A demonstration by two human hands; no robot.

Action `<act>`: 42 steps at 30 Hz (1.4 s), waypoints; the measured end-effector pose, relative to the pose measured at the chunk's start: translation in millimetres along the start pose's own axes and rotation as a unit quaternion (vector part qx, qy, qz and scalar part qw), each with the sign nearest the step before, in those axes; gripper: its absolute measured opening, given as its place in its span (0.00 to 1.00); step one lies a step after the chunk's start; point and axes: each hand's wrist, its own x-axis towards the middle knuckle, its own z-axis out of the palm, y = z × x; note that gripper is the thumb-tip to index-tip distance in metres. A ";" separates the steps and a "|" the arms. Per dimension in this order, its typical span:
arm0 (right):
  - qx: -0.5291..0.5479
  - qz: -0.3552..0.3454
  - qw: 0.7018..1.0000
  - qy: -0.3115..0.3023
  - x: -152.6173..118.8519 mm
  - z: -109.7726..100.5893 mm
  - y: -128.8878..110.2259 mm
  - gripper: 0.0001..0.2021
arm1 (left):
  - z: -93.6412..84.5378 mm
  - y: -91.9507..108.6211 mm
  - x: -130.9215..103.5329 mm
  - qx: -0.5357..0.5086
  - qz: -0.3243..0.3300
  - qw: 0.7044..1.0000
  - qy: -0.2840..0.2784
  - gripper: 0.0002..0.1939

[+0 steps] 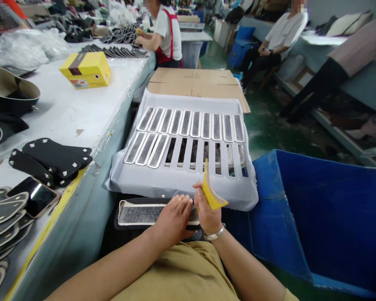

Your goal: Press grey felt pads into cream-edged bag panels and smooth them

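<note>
Across my lap lies a long black padded panel (pixel 116 221) with a speckled grey strip (pixel 141 215) framed in a white border. My left hand (pixel 173 219) rests on the strip's right part, fingers stretched over it and pointing away from me, hiding some of it. Closed around a yellow wedge-shaped scraper-like piece (pixel 212 194) with a pale edge, my right hand (pixel 207 211) is just beside the panel's right end. The piece points up and away from the panel; its exact kind is unclear.
Ahead, a white cloth-covered board (pixel 138 182) carries rows of grey strips and open slots. A blue bin (pixel 301 200) stands right. On the left table (pixel 90 108) are a yellow box (pixel 86 69), black panels (pixel 54 156) and a phone (pixel 34 196). People sit farther back.
</note>
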 end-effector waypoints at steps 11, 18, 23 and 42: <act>0.173 0.167 0.948 -0.210 64.3 -9.5 -11.2 0.08 | -0.1 3.1 -3.5 0.021 -0.035 0.999 0.001 0.36; 0.090 0.107 0.956 -0.258 56.7 -11.5 -5.0 0.06 | 3.8 4.4 0.7 0.014 -0.028 0.999 0.002 0.37; -0.229 -0.061 0.885 -0.402 43.7 1.3 -23.4 0.06 | 3.9 4.7 7.5 0.003 -0.027 1.000 0.010 0.33; -0.168 0.324 0.912 -0.187 32.0 -50.3 -10.5 0.16 | 3.5 2.3 -6.4 -0.012 -0.030 0.999 0.043 0.36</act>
